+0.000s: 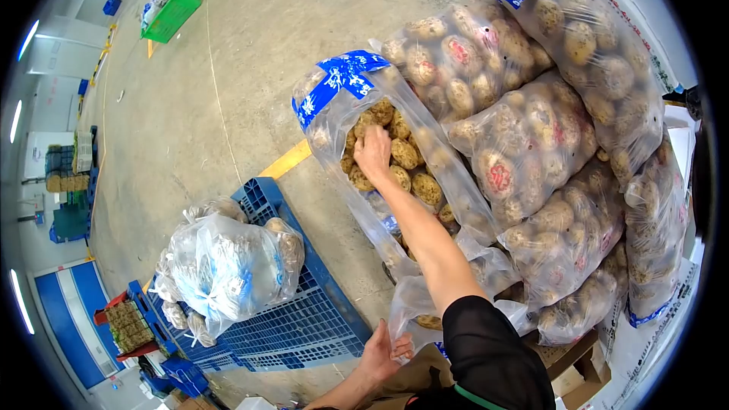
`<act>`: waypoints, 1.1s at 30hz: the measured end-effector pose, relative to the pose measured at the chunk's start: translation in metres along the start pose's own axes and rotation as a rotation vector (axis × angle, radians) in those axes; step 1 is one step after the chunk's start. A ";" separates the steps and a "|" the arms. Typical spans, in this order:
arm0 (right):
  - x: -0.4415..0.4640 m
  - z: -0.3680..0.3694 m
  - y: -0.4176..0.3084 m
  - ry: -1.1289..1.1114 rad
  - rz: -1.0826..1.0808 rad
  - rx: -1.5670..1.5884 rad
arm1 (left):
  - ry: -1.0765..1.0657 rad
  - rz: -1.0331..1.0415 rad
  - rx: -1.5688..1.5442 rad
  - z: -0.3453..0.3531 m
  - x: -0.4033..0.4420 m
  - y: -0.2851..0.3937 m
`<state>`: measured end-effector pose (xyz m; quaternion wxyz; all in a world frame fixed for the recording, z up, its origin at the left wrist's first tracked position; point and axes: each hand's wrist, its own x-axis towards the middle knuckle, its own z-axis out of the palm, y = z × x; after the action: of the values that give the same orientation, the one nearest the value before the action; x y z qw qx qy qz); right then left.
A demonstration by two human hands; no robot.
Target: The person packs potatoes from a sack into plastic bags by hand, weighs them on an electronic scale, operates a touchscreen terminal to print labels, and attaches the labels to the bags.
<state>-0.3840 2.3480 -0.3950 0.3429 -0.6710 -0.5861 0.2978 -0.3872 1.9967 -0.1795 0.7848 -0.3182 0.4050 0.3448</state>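
A large clear plastic sack (pixel 448 159) lies torn open along its top, full of dirt-covered potatoes (pixel 404 153). My right hand (pixel 373 153) reaches through the opening near the taped end, its fingers curled down round a potato whose shape is mostly hidden beneath them. Lower down, my left hand (pixel 382 353) pinches the edge of a thin clear plastic bag (pixel 410 304) between thumb and fingers. That bag's mouth lies beside the near end of the sack, and a potato (pixel 429 322) shows inside it. Blue printed tape (pixel 342 82) covers the sack's far end.
Several filled potato sacks (pixel 531 137) are piled on the right. At left, bagged goods (pixel 231 258) rest on a blue plastic pallet (pixel 319 304). An open cardboard box (pixel 581 372) sits at bottom right. A green crate (pixel 173 11) stands farther off on the concrete floor.
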 end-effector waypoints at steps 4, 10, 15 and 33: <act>0.033 0.010 0.010 -0.076 0.135 -0.125 | -0.009 0.040 0.028 -0.012 0.004 0.010; 0.028 0.009 0.030 -0.259 0.044 -0.126 | -0.056 -0.024 0.014 -0.021 0.013 0.003; -0.014 -0.054 0.050 -0.756 -0.383 -0.158 | -0.127 -0.073 0.063 -0.024 0.009 0.004; 0.053 0.015 0.037 -0.777 0.095 -0.530 | -0.190 -0.217 0.134 -0.036 0.016 0.007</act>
<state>-0.3669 2.3996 -0.4333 -0.0990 -0.6006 -0.6954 0.3821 -0.4007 1.9773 -0.2118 0.8718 -0.2728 0.3142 0.2587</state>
